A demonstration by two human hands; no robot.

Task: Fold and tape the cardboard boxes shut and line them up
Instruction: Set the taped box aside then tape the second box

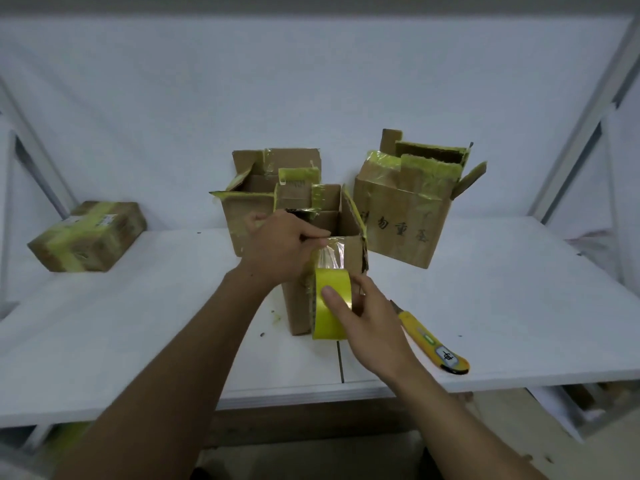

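Your left hand blocks the near flap of the front box, the tape roll covers its lower face, and the label on the taped box at far left is too blurry to read.

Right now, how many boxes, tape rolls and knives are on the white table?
Brown cardboard boxes: 4
Yellow tape roll: 1
Yellow utility knife: 1
Total: 6

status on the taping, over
Left hand pinches tape strip at front box rim. Right hand grips tape roll. Box top open. Knife lies right of it, clear.
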